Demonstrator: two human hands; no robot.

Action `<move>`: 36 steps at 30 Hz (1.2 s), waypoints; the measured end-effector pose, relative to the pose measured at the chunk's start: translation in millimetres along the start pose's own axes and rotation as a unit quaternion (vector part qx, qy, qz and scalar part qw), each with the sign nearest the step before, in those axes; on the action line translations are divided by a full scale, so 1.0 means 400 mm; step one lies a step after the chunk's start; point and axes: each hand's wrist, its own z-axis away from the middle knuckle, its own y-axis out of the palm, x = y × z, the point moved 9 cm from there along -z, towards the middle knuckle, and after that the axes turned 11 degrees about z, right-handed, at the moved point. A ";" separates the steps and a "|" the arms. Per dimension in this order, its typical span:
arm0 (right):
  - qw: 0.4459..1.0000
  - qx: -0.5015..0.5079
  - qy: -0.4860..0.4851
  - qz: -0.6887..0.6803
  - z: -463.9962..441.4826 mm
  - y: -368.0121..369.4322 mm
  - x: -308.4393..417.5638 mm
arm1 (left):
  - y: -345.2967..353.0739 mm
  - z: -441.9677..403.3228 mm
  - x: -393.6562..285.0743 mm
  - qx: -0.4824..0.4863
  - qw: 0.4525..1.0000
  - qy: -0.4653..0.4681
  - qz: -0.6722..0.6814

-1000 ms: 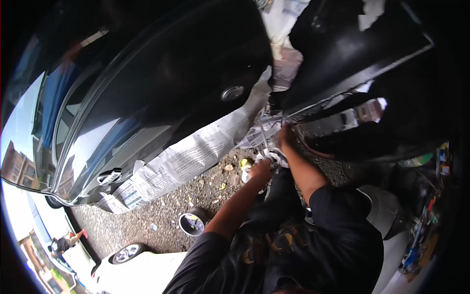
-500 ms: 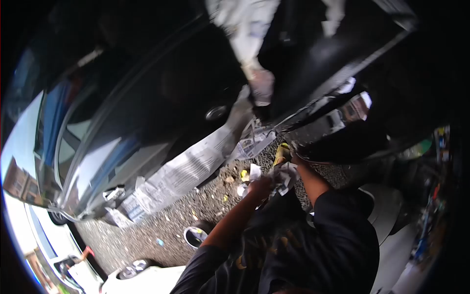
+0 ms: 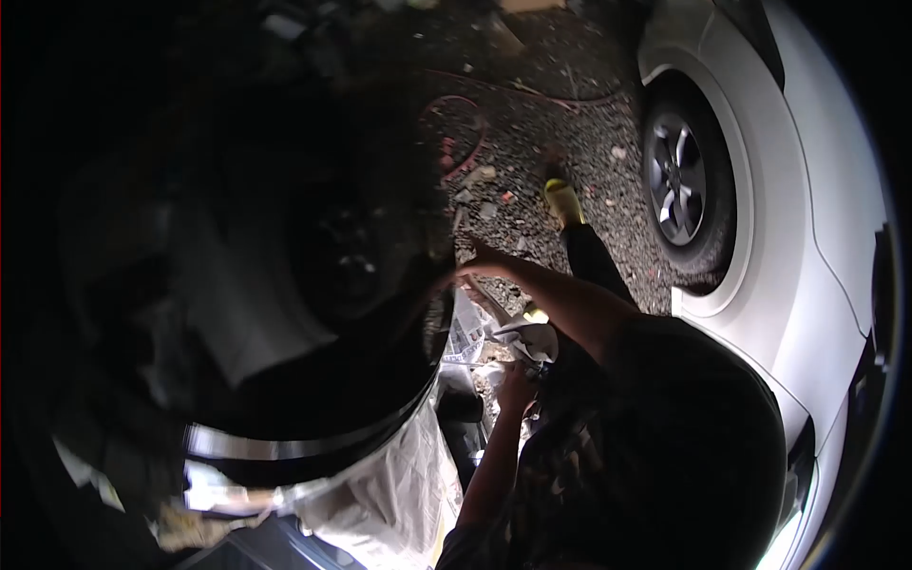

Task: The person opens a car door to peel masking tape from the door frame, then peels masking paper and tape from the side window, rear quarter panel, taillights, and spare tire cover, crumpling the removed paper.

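Note:
My right hand (image 3: 486, 261) reaches out to the rim of the glossy dark car panel (image 3: 313, 380), fingers stretched and fingertips at its surface. The panel mirrors my arm and a wheel. Lower down, my left hand (image 3: 515, 388) is closed beside a crumpled whitish-grey wad of paper (image 3: 527, 339) and seems to grip it; the fingers are partly in shadow. Printed newspaper (image 3: 465, 328) hangs along the panel's edge between the two hands. A pale covering sheet (image 3: 394, 484) drapes below the panel.
To the right stands a silver car (image 3: 798, 237) with its wheel (image 3: 679, 180) close behind me. My yellow shoe (image 3: 563, 201) rests on gravel (image 3: 608, 228) strewn with litter. A red hose or cord (image 3: 484, 123) curls over the ground farther off.
The view has swung round to the panel's other end and the silver car. My right hand has left the crumpled paper and reached out to the dark panel; my left hand stays by the paper.

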 end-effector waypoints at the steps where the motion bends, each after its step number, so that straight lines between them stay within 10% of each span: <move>1: 0.999 0.043 0.006 -0.014 0.016 0.035 0.119 | 0.037 -0.045 -0.001 0.017 0.999 0.024 0.014; 3: 0.998 0.061 0.014 0.022 -0.017 0.101 0.200 | 0.094 -0.123 -0.023 0.059 0.996 0.015 0.066; 6: 0.957 -0.102 0.016 0.269 -0.106 0.101 0.154 | 0.214 -0.194 -0.058 0.043 0.951 0.306 -0.021; 8: 0.961 -0.024 0.046 0.271 -0.142 0.065 0.132 | 0.227 -0.230 -0.012 0.098 0.955 0.129 0.248; 12: 0.948 0.031 0.007 0.316 -0.293 -0.042 0.050 | 0.163 -0.314 -0.149 0.053 0.979 0.008 0.198; 15: 0.940 -0.013 0.331 -0.078 -0.388 -0.211 -0.124 | 0.070 -0.436 -0.257 0.015 0.969 -0.095 0.226; 18: 0.951 0.065 0.271 0.134 -0.585 -0.417 -0.200 | -0.023 -0.563 -0.251 -0.126 0.975 -0.114 0.142; 19: 0.963 -0.001 0.024 0.267 -0.607 -0.508 -0.118 | -0.046 -0.616 -0.219 -0.160 0.978 -0.086 0.105; 20: 0.968 0.046 0.155 0.191 -0.626 -0.589 -0.159 | -0.107 -0.676 -0.262 -0.215 0.967 -0.025 0.137; 24: 0.843 0.037 0.144 0.518 -0.669 -0.946 -0.305 | -0.226 -0.925 -0.316 -0.202 0.882 -0.024 0.426; 27: 0.893 -0.105 0.108 0.425 -0.439 -1.138 -0.284 | -0.288 -1.093 -0.499 -0.108 0.867 0.047 0.484; 28: 0.941 -0.066 0.212 0.256 -0.356 -1.139 -0.329 | -0.281 -1.127 -0.561 -0.054 0.858 0.059 0.507; 30: 0.859 0.090 0.107 0.493 -0.221 -1.074 -0.306 | -0.187 -1.151 -0.602 0.109 0.855 0.002 0.507; 36: 0.888 0.224 0.103 0.389 0.231 -0.860 -0.178 | 0.026 -0.858 -0.748 0.414 0.845 -0.088 0.328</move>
